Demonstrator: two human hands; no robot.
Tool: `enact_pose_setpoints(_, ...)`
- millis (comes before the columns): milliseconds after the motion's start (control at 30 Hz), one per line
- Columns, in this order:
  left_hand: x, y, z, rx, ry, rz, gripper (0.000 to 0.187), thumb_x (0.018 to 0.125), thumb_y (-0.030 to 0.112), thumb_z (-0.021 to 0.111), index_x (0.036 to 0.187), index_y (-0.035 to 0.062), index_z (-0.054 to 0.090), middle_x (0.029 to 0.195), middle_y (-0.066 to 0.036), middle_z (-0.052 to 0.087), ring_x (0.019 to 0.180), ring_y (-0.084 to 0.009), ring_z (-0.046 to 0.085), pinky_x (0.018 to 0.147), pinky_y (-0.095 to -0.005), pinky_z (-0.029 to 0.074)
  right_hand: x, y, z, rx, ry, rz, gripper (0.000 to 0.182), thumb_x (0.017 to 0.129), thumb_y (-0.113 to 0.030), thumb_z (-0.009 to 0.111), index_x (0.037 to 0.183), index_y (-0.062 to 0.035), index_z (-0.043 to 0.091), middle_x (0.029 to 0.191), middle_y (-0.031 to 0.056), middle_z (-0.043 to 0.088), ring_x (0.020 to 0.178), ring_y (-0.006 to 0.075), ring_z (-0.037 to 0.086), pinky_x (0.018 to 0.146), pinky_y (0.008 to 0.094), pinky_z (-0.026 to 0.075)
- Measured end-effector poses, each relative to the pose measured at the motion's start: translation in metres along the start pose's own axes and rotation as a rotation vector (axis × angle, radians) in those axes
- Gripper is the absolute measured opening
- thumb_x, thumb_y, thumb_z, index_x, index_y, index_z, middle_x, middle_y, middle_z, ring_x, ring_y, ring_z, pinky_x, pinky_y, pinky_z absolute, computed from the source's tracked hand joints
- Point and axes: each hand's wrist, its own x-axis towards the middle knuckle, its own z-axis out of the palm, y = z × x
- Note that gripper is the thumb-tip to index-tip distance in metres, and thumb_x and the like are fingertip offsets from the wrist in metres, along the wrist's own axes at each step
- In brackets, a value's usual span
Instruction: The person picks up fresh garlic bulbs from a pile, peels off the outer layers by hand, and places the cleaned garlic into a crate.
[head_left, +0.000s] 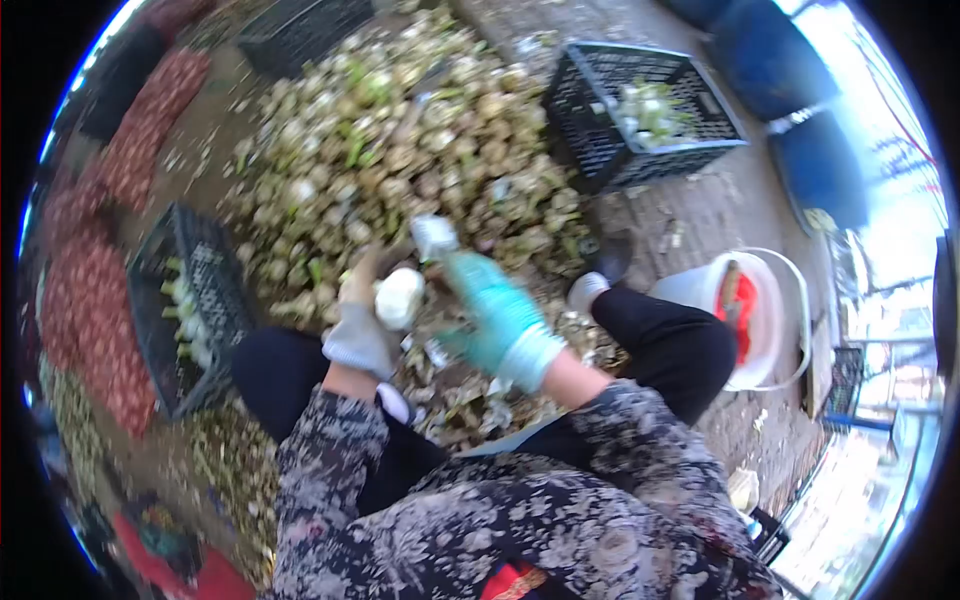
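Observation:
My left hand (362,312), in a pale glove with a grey cuff, is closed around a smooth white peeled bulb (400,298), an onion or garlic by its look. Just right of it is my right hand (502,318) in a green glove, blurred by motion. Its thumb stands well apart from the fingers. Something white, perhaps a wrapping, covers the fingertips; I cannot make out a tool there. In front of both hands spreads a large heap of unpeeled bulbs (420,130), some with green shoots. Loose skins (470,400) lie below the hands, between my legs.
A black crate (625,165) with a few green-stemmed white bulbs stands at upper right. Another such crate (170,370) is left of my knee. A white bucket (690,285) with something red inside stands right. Red mesh sacks (100,320) line the left; blue barrels (815,170) stand far right.

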Motion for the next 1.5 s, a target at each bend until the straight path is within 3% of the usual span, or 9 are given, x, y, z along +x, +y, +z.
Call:
enact_pose_setpoints(367,0.043,-0.050,0.002,-0.030,-0.024,-0.164,0.038,0.088,0.042,0.052,0.101,0.0076,0.058,0.082,-0.004,0.056,0.065,-0.0145,0.053,0.057,-0.0305,0.048,-0.016,0.035,0.023,0.116,0.076,0.047,0.048,0.079,-0.020,0.063,0.122,-0.0040,0.046,0.108,0.0153,0.055,0.090,0.0275,0.058,0.077,0.0345,0.049)
enact_pose_setpoints(600,0.026,-0.013,0.018,0.092,0.209,0.140,0.031,0.083,0.033,0.060,0.097,0.0059,0.057,0.082,-0.004,0.056,0.068,-0.0152,0.052,0.061,-0.0293,0.041,-0.001,0.112,-0.040,1.369,0.217,0.955,0.037,0.087,-0.011,0.054,0.119,0.0007,0.041,0.099,0.0138,0.058,0.080,0.0212,0.060,0.074,0.0319,0.052)
enact_pose_setpoints(767,0.028,0.011,0.009,0.170,0.130,0.051,0.030,0.084,0.024,0.058,0.106,0.0036,0.056,0.093,-0.009,0.058,0.084,-0.0204,0.053,0.074,-0.0332,0.045,0.021,0.140,-0.094,1.680,-0.034,0.856,0.037,0.084,-0.024,0.057,0.112,-0.0015,0.047,0.104,0.0156,0.058,0.088,0.0253,0.060,0.075,0.0336,0.054)
enact_pose_setpoints(833,0.048,-0.014,-0.031,1.071,-0.223,0.725,0.035,0.084,0.023,0.058,0.111,0.0012,0.055,0.106,-0.014,0.056,0.101,-0.0268,0.051,0.086,-0.0381,0.042,0.032,0.158,-0.081,1.325,0.180,0.973,0.032,0.086,-0.026,0.053,0.109,-0.0038,0.052,0.100,0.0142,0.060,0.087,0.0265,0.061,0.066,0.0344,0.055)
enact_pose_setpoints(967,-0.003,0.000,0.021,1.381,-0.549,-0.397,0.057,0.080,0.039,0.050,0.119,-0.0024,0.050,0.109,-0.025,0.057,0.102,-0.0314,0.056,0.090,-0.0398,0.042,0.104,0.136,-0.006,1.128,-0.187,1.004,0.036,0.087,-0.018,0.056,0.118,-0.0026,0.046,0.097,0.0150,0.061,0.080,0.0245,0.063,0.058,0.0337,0.055)
enact_pose_setpoints(1200,-0.004,-0.010,-0.013,1.651,-0.570,-0.212,0.036,0.081,0.038,0.052,0.103,0.0116,0.060,0.098,-0.013,0.062,0.093,-0.0285,0.060,0.082,-0.0374,0.047,0.191,0.002,0.170,1.400,-0.684,0.611,0.056,0.084,-0.015,0.059,0.133,-0.0049,0.033,0.123,0.0207,0.048,0.104,0.0284,0.055,0.082,0.0384,0.050)
enact_pose_setpoints(1267,-0.004,0.010,-0.012,1.719,-0.476,-0.217,0.038,0.080,0.040,0.052,0.103,0.0106,0.060,0.095,-0.013,0.063,0.090,-0.0282,0.061,0.081,-0.0368,0.047,0.211,0.027,0.210,0.370,-0.439,-0.002,0.068,0.080,-0.016,0.067,0.136,-0.0055,0.031,0.130,0.0160,0.045,0.116,0.0232,0.047,0.093,0.0312,0.041)
enact_pose_setpoints(1333,-0.002,0.023,-0.006,1.899,-0.510,-0.228,0.045,0.081,0.044,0.051,0.107,0.0080,0.059,0.096,-0.014,0.062,0.089,-0.0310,0.061,0.081,-0.0372,0.047,0.234,0.042,0.191,-0.327,-0.494,0.295,0.070,0.074,-0.027,0.070,0.131,-0.0037,0.036,0.122,0.0167,0.049,0.112,0.0290,0.050,0.096,0.0350,0.039)
enact_pose_setpoints(1500,-0.001,0.018,-0.022,1.689,-0.501,0.040,0.045,0.080,0.042,0.053,0.107,0.0062,0.057,0.099,-0.016,0.061,0.090,-0.0315,0.060,0.084,-0.0379,0.046,0.286,0.097,0.233,-0.751,-0.267,-0.114,0.065,0.069,-0.019,0.066,0.128,-0.0150,0.041,0.123,0.0136,0.046,0.112,0.0323,0.044,0.089,0.0440,0.039)
